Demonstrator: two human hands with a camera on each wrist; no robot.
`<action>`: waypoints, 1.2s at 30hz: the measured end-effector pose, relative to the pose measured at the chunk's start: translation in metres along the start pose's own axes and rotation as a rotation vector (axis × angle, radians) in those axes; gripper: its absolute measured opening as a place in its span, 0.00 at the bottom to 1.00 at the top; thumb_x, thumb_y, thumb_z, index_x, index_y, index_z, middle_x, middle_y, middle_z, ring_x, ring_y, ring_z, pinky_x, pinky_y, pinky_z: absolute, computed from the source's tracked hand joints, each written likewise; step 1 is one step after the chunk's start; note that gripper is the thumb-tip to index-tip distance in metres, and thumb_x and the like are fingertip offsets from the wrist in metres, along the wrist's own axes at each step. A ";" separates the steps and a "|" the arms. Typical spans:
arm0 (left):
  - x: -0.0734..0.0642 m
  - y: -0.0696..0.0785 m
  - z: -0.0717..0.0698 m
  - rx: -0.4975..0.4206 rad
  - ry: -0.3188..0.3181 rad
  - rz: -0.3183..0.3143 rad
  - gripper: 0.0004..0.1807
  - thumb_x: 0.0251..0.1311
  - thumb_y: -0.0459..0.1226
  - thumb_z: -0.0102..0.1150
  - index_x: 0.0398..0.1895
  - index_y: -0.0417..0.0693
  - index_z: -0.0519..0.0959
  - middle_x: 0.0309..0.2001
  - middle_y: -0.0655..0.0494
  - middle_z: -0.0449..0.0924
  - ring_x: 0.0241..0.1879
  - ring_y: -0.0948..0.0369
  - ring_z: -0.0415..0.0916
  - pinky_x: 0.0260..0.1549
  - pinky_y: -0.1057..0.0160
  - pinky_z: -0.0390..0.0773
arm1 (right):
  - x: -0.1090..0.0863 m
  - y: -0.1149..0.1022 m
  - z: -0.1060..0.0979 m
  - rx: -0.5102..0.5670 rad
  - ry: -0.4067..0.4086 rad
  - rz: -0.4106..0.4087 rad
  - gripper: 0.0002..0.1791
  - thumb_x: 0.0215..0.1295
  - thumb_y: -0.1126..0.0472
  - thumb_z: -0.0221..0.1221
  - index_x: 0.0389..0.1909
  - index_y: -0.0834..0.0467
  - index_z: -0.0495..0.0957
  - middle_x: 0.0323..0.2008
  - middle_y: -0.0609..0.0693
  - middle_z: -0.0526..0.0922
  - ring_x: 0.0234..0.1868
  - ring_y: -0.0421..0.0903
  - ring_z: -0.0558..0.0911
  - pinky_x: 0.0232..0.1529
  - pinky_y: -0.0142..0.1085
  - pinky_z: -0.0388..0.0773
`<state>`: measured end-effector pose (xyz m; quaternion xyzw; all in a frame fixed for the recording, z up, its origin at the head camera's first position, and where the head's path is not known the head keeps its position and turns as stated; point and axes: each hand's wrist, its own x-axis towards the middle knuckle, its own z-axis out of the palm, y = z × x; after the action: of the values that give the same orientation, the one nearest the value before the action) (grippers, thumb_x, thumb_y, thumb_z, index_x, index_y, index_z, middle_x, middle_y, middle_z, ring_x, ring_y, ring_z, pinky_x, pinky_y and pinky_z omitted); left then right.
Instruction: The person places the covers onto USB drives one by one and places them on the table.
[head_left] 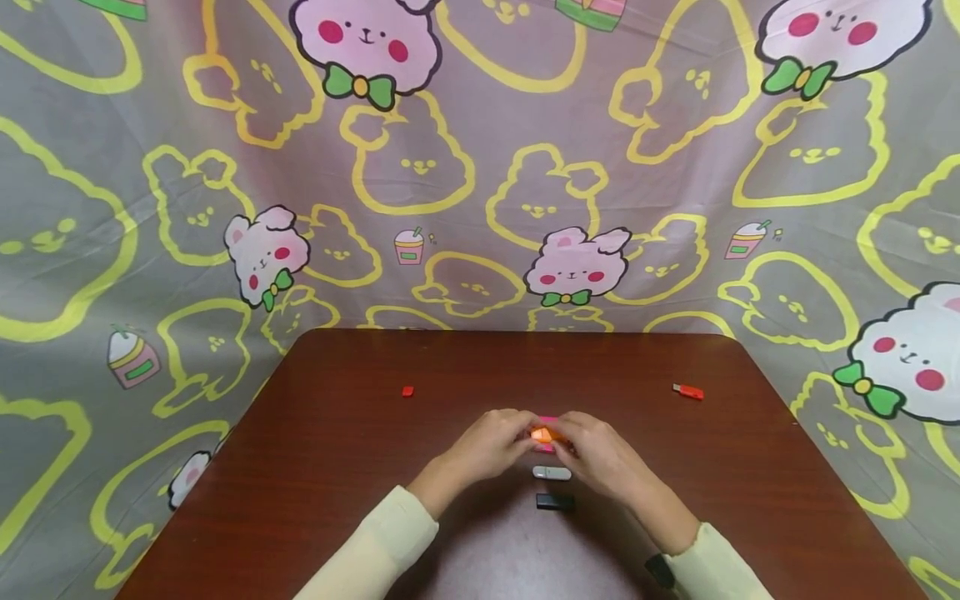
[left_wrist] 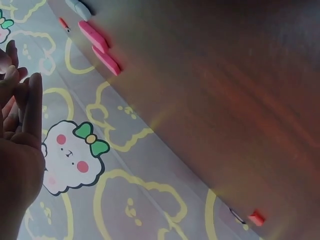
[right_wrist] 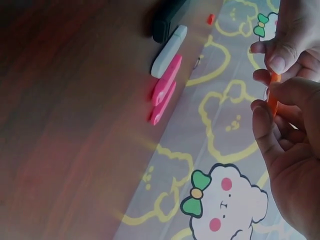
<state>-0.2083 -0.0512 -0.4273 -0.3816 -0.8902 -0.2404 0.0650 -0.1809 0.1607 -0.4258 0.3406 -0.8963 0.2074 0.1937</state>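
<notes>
Both hands meet over the middle of the table around a small orange USB stick (head_left: pixel 546 435). The right hand (head_left: pixel 603 454) pinches it between thumb and fingers, and its orange side (right_wrist: pixel 273 102) shows there in the right wrist view. At the stick's other end, the left hand (head_left: pixel 487 446) grips with thumb and fingertips, which partly cover it. Two pink USB sticks (right_wrist: pixel 167 82) lie side by side just beneath the hands. Nearer the person, a white USB stick (head_left: pixel 552 473) and a black USB stick (head_left: pixel 555 502) continue the row.
On the right of the brown table (head_left: pixel 337 467) lies a red USB stick (head_left: pixel 688 392) with its metal plug bare. A small red cap (head_left: pixel 407 391) sits far to the left. Patterned cloth (head_left: pixel 465 167) hangs behind and along both sides.
</notes>
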 end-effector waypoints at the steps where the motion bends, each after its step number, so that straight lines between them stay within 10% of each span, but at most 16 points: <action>1: 0.001 0.000 -0.001 0.001 -0.001 -0.004 0.15 0.62 0.38 0.70 0.51 0.46 0.82 0.37 0.58 0.84 0.32 0.68 0.74 0.36 0.75 0.77 | 0.001 0.000 -0.001 0.009 -0.007 0.022 0.17 0.53 0.66 0.75 0.45 0.61 0.86 0.38 0.49 0.85 0.33 0.41 0.79 0.36 0.34 0.83; 8: 0.013 -0.004 -0.007 0.016 -0.033 -0.051 0.17 0.64 0.41 0.68 0.54 0.49 0.82 0.42 0.57 0.83 0.38 0.66 0.74 0.40 0.71 0.78 | 0.011 0.005 -0.008 0.072 -0.082 0.200 0.18 0.55 0.63 0.75 0.46 0.58 0.84 0.40 0.49 0.84 0.36 0.43 0.81 0.41 0.37 0.84; 19: 0.029 -0.026 -0.002 0.022 -0.046 -0.120 0.17 0.67 0.43 0.65 0.57 0.52 0.82 0.46 0.59 0.82 0.45 0.63 0.76 0.45 0.65 0.79 | 0.020 0.031 -0.001 0.067 -0.085 0.260 0.15 0.57 0.65 0.72 0.46 0.60 0.85 0.42 0.51 0.82 0.40 0.46 0.80 0.44 0.42 0.83; 27: 0.019 -0.050 0.003 0.048 -0.094 -0.231 0.20 0.67 0.44 0.64 0.61 0.52 0.79 0.56 0.56 0.82 0.56 0.59 0.75 0.57 0.57 0.77 | 0.007 0.057 0.004 0.020 -0.197 0.387 0.12 0.59 0.66 0.69 0.45 0.60 0.85 0.40 0.51 0.82 0.40 0.48 0.80 0.46 0.47 0.83; 36: 0.000 -0.069 0.001 0.097 -0.111 -0.232 0.18 0.67 0.43 0.63 0.58 0.50 0.80 0.56 0.55 0.81 0.58 0.56 0.74 0.60 0.56 0.74 | -0.009 0.079 0.003 -0.026 -0.273 0.351 0.07 0.57 0.69 0.67 0.38 0.62 0.84 0.35 0.51 0.82 0.36 0.49 0.79 0.43 0.46 0.82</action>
<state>-0.2571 -0.0911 -0.4545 -0.2853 -0.9411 -0.1812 0.0058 -0.2298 0.2183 -0.4518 0.2021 -0.9623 0.1784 0.0356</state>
